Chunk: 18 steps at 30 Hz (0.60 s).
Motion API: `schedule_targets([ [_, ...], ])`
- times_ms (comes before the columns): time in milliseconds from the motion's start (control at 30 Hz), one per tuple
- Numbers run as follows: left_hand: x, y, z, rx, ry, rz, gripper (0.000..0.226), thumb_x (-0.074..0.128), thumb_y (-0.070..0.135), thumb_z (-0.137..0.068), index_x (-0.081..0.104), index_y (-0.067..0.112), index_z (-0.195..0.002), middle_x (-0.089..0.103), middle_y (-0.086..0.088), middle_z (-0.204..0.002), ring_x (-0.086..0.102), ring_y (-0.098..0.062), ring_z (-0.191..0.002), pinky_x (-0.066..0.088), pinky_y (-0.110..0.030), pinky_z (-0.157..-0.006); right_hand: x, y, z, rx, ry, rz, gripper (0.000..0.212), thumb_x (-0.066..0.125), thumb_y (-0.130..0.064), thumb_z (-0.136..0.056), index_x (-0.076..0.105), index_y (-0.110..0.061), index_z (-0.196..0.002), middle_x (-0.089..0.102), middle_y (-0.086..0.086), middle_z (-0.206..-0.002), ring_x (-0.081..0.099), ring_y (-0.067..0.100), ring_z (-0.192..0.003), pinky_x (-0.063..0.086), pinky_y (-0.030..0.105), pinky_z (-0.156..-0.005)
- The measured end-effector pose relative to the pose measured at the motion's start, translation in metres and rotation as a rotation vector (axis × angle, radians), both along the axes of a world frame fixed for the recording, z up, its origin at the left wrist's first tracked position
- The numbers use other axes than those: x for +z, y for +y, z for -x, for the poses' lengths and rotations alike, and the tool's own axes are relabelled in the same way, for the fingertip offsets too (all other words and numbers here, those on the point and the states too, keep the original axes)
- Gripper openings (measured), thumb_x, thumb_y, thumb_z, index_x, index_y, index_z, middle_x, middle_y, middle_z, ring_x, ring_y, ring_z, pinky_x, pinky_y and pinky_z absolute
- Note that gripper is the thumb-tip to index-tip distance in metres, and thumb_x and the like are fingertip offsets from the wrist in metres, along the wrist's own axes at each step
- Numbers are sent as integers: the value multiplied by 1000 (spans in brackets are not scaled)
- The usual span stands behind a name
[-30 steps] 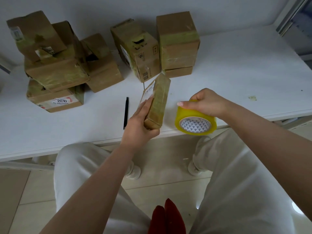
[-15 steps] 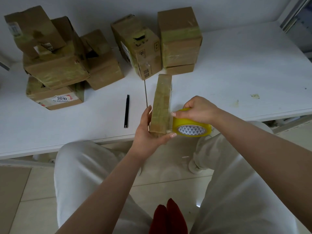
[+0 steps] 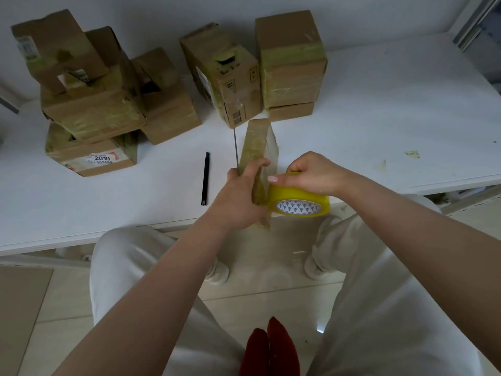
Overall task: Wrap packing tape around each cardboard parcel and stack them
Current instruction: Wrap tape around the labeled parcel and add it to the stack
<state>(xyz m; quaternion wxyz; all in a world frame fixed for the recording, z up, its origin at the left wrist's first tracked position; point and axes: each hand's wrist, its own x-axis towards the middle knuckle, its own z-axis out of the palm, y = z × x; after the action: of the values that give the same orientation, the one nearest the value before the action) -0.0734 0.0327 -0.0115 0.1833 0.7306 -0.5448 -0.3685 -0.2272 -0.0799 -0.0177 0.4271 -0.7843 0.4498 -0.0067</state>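
Slid the left hand [image 3: 238, 202] up over the parcel [image 3: 257, 147], grip wrapped round it on edge above the white worktop [image 3: 379, 126]; right hand [image 3: 311, 172] pinching tape [image 3: 298, 204] against it. Tiled floor [image 3: 257, 275] below.

A plain packing or mailroom workspace is showing here: taped brown cardboard parcels [image 3: 291, 61] are piling up on a long white table [image 3: 393, 109] against a bare white wall. Pale floor tiles [image 3: 271, 283] are lying beneath the table.
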Motion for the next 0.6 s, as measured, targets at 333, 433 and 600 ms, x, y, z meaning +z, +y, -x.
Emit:
schedule_targets([
  [333, -8, 14, -26, 231, 578, 173, 72, 68, -9, -82, 42, 35, -134, 50, 14, -122, 57, -6, -107, 57, -27, -84, 13, -9, 27, -102, -279, -150, 49, 69, -49, -81, 53, -8, -61, 48, 0, -55, 49, 12, -54, 39, 25, -59],
  [433, -7, 13, -23, 255, 646, 192, 70, 66, -9, -84, 43, 37, -132, 48, 16, -121, 58, -1, -103, 56, -22, -80, 0, -15, 37, -38, 138, 210, 73, 60, -78, -66, 55, -6, -61, 49, 5, -61, 50, 19, -61, 36, 31, -60],
  [600, -8, 15, -22, 243, 694, 188, 72, 67, -8, -84, 43, 38, -134, 51, 8, -125, 62, -3, -101, 55, -22, -79, -8, -10, 49, -139, -79, 8, 66, 64, -71, -66, 64, -5, -63, 57, -6, -54, 57, 15, -61, 41, 28, -64],
])
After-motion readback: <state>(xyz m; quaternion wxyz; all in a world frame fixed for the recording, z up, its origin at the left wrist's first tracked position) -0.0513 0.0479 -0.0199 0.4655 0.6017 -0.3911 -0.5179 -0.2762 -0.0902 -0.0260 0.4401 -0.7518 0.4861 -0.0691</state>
